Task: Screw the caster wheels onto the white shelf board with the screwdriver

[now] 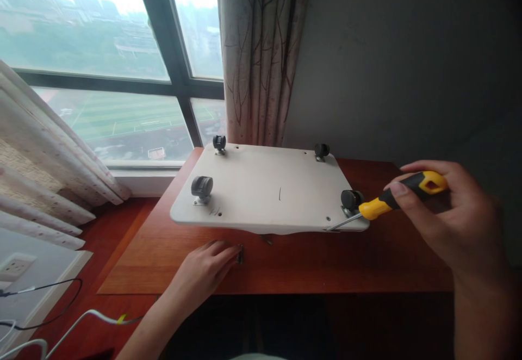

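Observation:
A white board lies flat on the wooden table, with small black caster wheels at its corners, such as the near-left caster and the near-right caster. My right hand grips a yellow-and-black screwdriver; its metal tip rests at the board's near-right corner, just below that caster. My left hand lies on the table in front of the board, fingers pinched at a small dark item that I cannot make out.
A window and patterned curtain stand behind the table, with a grey wall to the right. Another curtain hangs at the left. A wall socket and loose cables sit at the lower left.

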